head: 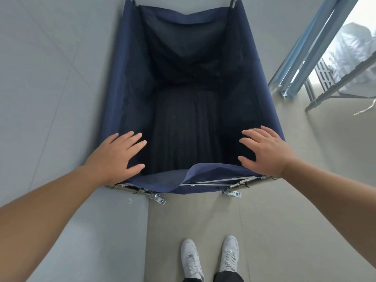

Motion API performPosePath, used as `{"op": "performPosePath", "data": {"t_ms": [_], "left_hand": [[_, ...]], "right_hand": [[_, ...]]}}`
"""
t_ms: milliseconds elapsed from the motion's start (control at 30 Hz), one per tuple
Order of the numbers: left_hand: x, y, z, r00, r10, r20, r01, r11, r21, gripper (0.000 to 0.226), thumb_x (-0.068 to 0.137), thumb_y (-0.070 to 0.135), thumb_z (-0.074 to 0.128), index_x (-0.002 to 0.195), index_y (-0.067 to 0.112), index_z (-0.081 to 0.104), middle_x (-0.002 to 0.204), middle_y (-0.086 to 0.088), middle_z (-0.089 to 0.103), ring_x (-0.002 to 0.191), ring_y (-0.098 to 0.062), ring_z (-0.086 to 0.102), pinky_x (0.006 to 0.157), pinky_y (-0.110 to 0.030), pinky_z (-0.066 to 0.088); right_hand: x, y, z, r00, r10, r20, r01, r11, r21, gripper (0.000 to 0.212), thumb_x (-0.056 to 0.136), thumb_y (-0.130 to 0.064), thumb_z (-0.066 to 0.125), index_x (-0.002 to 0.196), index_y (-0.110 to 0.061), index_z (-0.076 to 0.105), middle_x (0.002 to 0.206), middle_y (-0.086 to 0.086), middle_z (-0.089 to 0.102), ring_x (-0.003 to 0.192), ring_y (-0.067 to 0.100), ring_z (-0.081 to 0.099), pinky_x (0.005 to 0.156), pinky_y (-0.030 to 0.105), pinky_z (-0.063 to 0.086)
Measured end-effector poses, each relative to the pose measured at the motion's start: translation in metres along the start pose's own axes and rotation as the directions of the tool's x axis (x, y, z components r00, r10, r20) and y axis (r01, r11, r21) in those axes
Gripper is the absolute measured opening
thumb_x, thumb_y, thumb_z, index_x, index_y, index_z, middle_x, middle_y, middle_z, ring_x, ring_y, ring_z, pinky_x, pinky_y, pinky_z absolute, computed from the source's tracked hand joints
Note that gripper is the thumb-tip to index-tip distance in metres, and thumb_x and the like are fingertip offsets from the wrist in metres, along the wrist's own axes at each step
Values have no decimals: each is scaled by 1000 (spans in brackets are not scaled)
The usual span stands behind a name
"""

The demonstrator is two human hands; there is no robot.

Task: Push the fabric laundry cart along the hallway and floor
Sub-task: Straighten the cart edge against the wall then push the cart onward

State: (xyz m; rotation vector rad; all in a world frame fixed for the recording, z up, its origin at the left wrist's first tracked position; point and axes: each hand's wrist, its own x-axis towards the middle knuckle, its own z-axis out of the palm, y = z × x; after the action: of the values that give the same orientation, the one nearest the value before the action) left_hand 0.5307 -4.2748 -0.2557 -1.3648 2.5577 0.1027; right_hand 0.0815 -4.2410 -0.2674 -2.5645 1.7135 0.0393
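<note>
Navy fabric forms the laundry cart (pixel 114 82), a deep rectangular bag hung on a metal frame (pixel 252 181), standing on the pale floor (pixel 274 220) directly ahead of the person and close along the grey wall (pixel 40 78) on the left. Its inside is dark, and nothing can be made out in it. Along the near rim the cloth has slipped and folds down in a loose flap (pixel 203 171), baring a thin cross wire of the frame. Two small castors (pixel 157 198) show under the near edge, one at each corner.

Both arms reach forward, bare and nearly straight. The left hand (pixel 116 155) lies at the near left corner of the cart, palm down, heel at the frame tube, fingers spread and straight over the opening; its grip is released, clasping nothing. The right hand (pixel 266 153) mirrors it at the near right corner, fingers splayed and extended, thumb pointing inward above the fallen flap, grip likewise slack. Whether the palms press on the rim or sit just above it cannot be told.

Below, two white lace-up shoes (pixel 192 259) stand side by side on the floor, well behind the cart, with dark trouser cuffs above them. At the upper right, blue metal frame bars (pixel 311 43) slant down to the floor, and beyond them lies a bulky clear plastic-wrapped bundle (pixel 350 45) beside a perforated metal rail (pixel 324 74).
</note>
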Motion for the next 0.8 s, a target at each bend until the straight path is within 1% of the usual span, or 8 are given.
{"op": "performPosePath", "data": {"t_ms": [167, 267, 367, 467, 600, 800], "left_hand": [[0, 1, 7, 999, 3, 36, -7, 992, 125, 78, 86, 69, 29, 149, 23, 33, 157, -4, 31, 145, -24, 23, 117, -48, 17], [1, 0, 8, 999, 4, 46, -10, 990, 140, 80, 86, 72, 27, 151, 25, 28, 159, -4, 27, 146, -24, 20, 117, -48, 15], [0, 1, 9, 998, 2, 61, -10, 991, 134, 81, 86, 73, 25, 152, 26, 25, 160, -2, 24, 147, -23, 17, 119, -47, 15], [0, 1, 7, 998, -7, 60, 0, 993, 115, 81, 86, 73, 25, 151, 26, 29, 160, -2, 25, 147, -23, 19, 118, -46, 18], [2, 1, 6, 998, -8, 68, 1, 995, 99, 81, 85, 72, 26, 149, 24, 35, 158, -2, 30, 145, -23, 25, 116, -45, 24], [1, 0, 7, 998, -9, 63, 4, 996, 86, 81, 85, 73, 25, 148, 23, 37, 156, -3, 34, 143, -24, 29, 115, -44, 27]], "right_hand": [[-1, 1, -1, 999, -3, 38, 3, 1000, -7, 55, 87, -53, 50, 123, -14, 62, 139, 8, 54, 131, 29, 45, 118, 45, 21], [0, 1, 0, 999, -1, 48, 1, 1000, -12, 58, 87, -56, 44, 123, -15, 62, 139, 7, 54, 131, 28, 44, 118, 44, 20], [0, 0, 0, 999, -3, 49, 3, 1000, -12, 58, 87, -56, 43, 121, -15, 63, 137, 7, 55, 129, 28, 46, 117, 45, 23], [0, 1, 1, 999, -3, 39, 3, 1000, -4, 57, 86, -56, 44, 120, -14, 64, 135, 7, 57, 127, 29, 48, 116, 45, 25], [1, 3, 0, 998, 0, 60, 0, 1000, -1, 57, 86, -56, 43, 121, -15, 63, 135, 7, 57, 126, 29, 49, 115, 44, 26], [0, 1, -1, 998, 14, 68, -16, 1000, 26, 56, 88, -55, 45, 125, -16, 61, 138, 7, 55, 130, 28, 46, 116, 44, 25]]}}
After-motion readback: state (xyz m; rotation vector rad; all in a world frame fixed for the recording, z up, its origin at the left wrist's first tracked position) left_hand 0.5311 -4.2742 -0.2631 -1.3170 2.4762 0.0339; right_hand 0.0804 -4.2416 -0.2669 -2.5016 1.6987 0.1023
